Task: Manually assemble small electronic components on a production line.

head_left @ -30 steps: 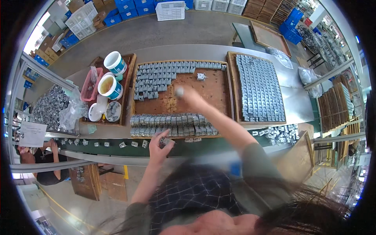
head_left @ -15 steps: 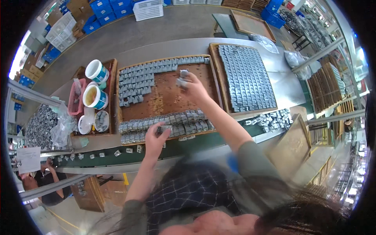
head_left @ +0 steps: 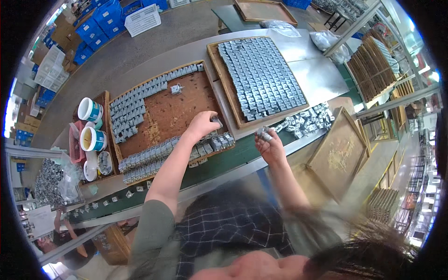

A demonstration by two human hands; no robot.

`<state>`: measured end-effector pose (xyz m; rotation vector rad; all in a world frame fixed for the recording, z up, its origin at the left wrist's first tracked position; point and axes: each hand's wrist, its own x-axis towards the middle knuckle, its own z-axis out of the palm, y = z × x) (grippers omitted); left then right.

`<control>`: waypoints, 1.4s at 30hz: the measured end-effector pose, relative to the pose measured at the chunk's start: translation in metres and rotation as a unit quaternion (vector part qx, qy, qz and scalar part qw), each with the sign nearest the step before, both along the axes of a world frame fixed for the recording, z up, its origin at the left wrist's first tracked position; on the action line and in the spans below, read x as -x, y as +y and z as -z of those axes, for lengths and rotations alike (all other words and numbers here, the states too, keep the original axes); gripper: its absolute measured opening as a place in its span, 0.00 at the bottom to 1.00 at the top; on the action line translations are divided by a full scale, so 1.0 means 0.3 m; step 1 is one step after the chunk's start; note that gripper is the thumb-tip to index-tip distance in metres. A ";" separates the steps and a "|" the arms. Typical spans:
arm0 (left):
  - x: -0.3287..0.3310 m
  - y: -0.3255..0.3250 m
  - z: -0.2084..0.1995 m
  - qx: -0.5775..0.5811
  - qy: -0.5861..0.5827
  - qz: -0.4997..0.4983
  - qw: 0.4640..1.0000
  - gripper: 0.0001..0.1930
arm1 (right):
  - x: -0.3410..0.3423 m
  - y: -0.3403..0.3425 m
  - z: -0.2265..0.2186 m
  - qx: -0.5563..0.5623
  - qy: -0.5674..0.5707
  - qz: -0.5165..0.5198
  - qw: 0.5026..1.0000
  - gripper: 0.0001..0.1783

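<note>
A wood-framed tray point(head_left: 156, 115) with a brown base lies in front of me. Small grey metal parts point(head_left: 128, 114) fill its left and far sides in rows, and two denser rows point(head_left: 158, 157) run along its near edge. One metal part point(head_left: 176, 88) sits apart on the bare base. My left hand point(head_left: 201, 126) is closed on a small metal part point(head_left: 216, 122) over the tray's near right corner. Beside the conveyor, my right hand point(head_left: 271, 149) grips small metal parts point(head_left: 264, 134) in its fingertips; how many I cannot tell.
A full tray of parts point(head_left: 261, 77) stands to the right. Loose parts point(head_left: 305, 120) are heaped on the green conveyor point(head_left: 247, 151) beyond my right hand. White tubs point(head_left: 93, 139) and a pink basket point(head_left: 76, 142) stand at left. An angled wooden tray point(head_left: 338, 154) is at right.
My right hand has left the tray's middle and come right and nearer, to the conveyor. My left hand has moved right along the near rows. A lone part now sits on the base.
</note>
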<state>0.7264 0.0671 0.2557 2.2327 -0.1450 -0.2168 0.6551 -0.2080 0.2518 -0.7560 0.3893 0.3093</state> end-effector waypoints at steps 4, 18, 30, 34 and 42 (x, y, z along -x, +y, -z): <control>0.006 -0.043 -0.048 -0.080 0.132 0.067 0.986 0.29 | 0.032 -0.033 0.032 -0.037 0.034 -0.005 0.999 0.11; 0.664 -0.095 0.131 -0.187 -0.138 -0.062 0.971 0.23 | 0.022 -0.014 -0.019 -0.081 0.017 -0.149 0.985 0.17; 0.588 -0.032 0.378 -0.243 -0.130 -0.043 0.960 0.22 | 0.086 0.153 -0.089 -0.053 -0.025 -0.241 0.969 0.09; 0.697 -0.064 0.212 0.069 -0.069 -0.146 0.984 0.16 | 0.142 0.167 -0.084 -0.022 0.038 -0.242 0.969 0.15; 0.678 -0.036 -0.077 0.504 0.092 -0.308 0.802 0.14 | 0.171 0.286 -0.089 0.004 -0.007 -0.381 0.925 0.20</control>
